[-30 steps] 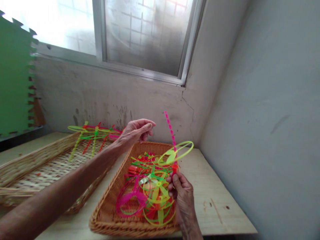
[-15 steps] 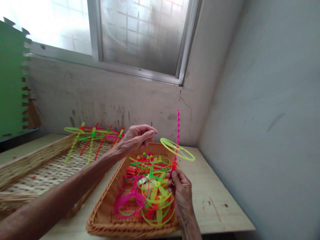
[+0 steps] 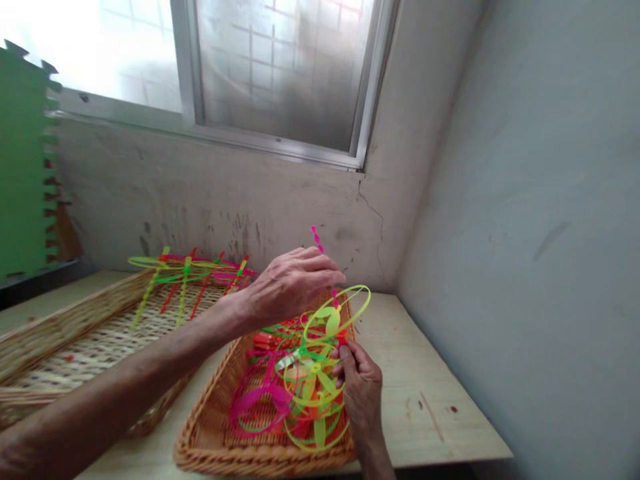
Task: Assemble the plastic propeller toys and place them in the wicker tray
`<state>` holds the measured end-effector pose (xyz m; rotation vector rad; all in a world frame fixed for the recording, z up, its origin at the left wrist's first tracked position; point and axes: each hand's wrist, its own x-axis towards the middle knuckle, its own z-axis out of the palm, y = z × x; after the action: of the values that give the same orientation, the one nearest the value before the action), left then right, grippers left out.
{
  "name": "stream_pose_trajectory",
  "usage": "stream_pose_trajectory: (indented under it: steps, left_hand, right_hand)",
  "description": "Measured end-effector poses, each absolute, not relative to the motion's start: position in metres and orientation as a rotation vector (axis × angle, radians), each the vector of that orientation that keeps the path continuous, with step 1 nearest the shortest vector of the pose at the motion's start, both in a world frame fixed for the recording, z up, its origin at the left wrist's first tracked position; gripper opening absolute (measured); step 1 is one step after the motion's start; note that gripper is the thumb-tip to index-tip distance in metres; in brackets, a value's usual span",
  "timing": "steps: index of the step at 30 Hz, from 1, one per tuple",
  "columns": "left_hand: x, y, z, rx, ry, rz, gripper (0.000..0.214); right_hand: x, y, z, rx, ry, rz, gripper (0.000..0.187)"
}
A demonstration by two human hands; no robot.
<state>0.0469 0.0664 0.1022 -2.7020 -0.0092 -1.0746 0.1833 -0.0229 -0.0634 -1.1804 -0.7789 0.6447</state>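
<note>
My right hand (image 3: 361, 387) pinches the red base of a toy flyer, whose pink twisted stick (image 3: 317, 239) points up and to the left. A yellow-green propeller ring (image 3: 336, 313) sits tilted on that stick just above my fingers. My left hand (image 3: 290, 283) reaches across in front of the stick with its fingers curled around the stick's upper part; only the pink tip shows above the knuckles. Both hands hover over the far end of a wicker tray (image 3: 213, 437) filled with several pink, green and yellow propeller rings (image 3: 295, 393).
A second, wider wicker tray (image 3: 60, 340) lies to the left, with several assembled flyers (image 3: 190, 273) at its far end. Both trays rest on a pale wooden table (image 3: 425, 407) in a corner. A green foam mat (image 3: 23, 160) stands at the far left under the window.
My left hand has moved right onto the pink stick. The stick has tilted from upright toward the left, and the yellow-green ring has tipped from nearly flat to steeply slanted.
</note>
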Motion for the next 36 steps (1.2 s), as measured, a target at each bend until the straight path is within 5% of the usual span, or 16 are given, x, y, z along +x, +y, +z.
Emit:
stream_pose_trajectory:
  steps: [5, 20, 36]
  left_hand:
    - [0.054, 0.058, 0.111, -2.603, -0.002, -0.744, 0.015]
    - [0.05, 0.054, 0.103, -2.605, 0.017, -0.816, 0.017]
    - [0.049, 0.058, 0.056, -2.743, -0.015, -0.438, 0.014]
  right_hand:
    - [0.184, -0.027, -0.066, -1.257, -0.852, 0.555, 0.027]
    - [0.181, -0.027, -0.07, -1.356, -0.928, 0.454, 0.027]
    - [0.173, -0.044, -0.055, -1.381, -1.158, 0.47, 0.03]
